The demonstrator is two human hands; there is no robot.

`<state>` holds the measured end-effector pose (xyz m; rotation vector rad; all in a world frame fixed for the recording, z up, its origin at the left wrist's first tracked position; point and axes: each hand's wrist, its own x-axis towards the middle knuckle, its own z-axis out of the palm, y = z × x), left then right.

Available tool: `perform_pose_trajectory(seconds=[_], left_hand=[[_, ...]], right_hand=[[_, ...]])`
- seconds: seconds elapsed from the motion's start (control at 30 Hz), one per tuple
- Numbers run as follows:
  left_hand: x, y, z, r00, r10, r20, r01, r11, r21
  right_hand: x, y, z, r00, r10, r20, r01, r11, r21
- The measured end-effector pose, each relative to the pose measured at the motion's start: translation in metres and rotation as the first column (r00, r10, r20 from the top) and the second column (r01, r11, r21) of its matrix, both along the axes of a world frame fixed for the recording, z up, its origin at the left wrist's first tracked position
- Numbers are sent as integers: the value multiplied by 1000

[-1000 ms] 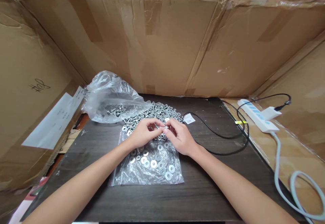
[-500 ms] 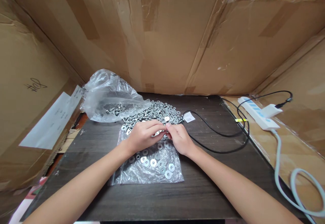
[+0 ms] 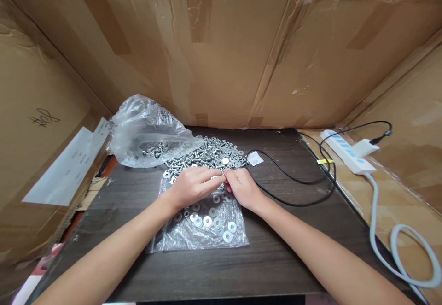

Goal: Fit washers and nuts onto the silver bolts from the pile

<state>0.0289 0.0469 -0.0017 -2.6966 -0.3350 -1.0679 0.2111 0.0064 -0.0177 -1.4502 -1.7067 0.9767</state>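
Observation:
My left hand (image 3: 193,186) and my right hand (image 3: 243,189) meet fingertip to fingertip over the near edge of a heap of bolts, nuts and washers (image 3: 207,150). Both hands are closed in a pinch. Whatever small piece sits between the fingertips is too hidden to name. Below them lies a flat clear zip bag (image 3: 207,238) with several flat washers (image 3: 228,237) showing on or in it. Behind the left hand, a larger clear plastic bag (image 3: 148,130) rests on its side with more bolts (image 3: 155,150) inside its mouth.
A black cable (image 3: 293,180) loops over the dark tabletop (image 3: 214,277) to the right, beside a small white label (image 3: 254,158). Farther right is a white power strip (image 3: 347,153) with a plugged-in adapter. Cardboard walls (image 3: 228,65) stand behind and at both sides.
My fingertips stay together over the heap, with the left fingers straightened slightly toward the right hand. The whole view has shifted a little; the bags and hardware lie as before.

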Motion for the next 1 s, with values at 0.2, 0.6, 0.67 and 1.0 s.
perform_pose_trajectory(seconds=[0.2,0.6,0.67,1.0], left_hand=[[3,-2,1,987,90,135,-10,865,-502],[3,3,-3,954,196,225,21,709,-705],[3,3,-3,954,196,227,25,700,-713],[3,2,-3,957,182,227,36,701,-712]], right_hand=[[1,-4,3,1000,-12,-12,13,985,170],[8,-3,-3,993,-16,116,-38,890,454],[9,-2,-2,997,-25,70,-10,886,463],[5,-2,-1,999,-18,35,-3,848,529]])
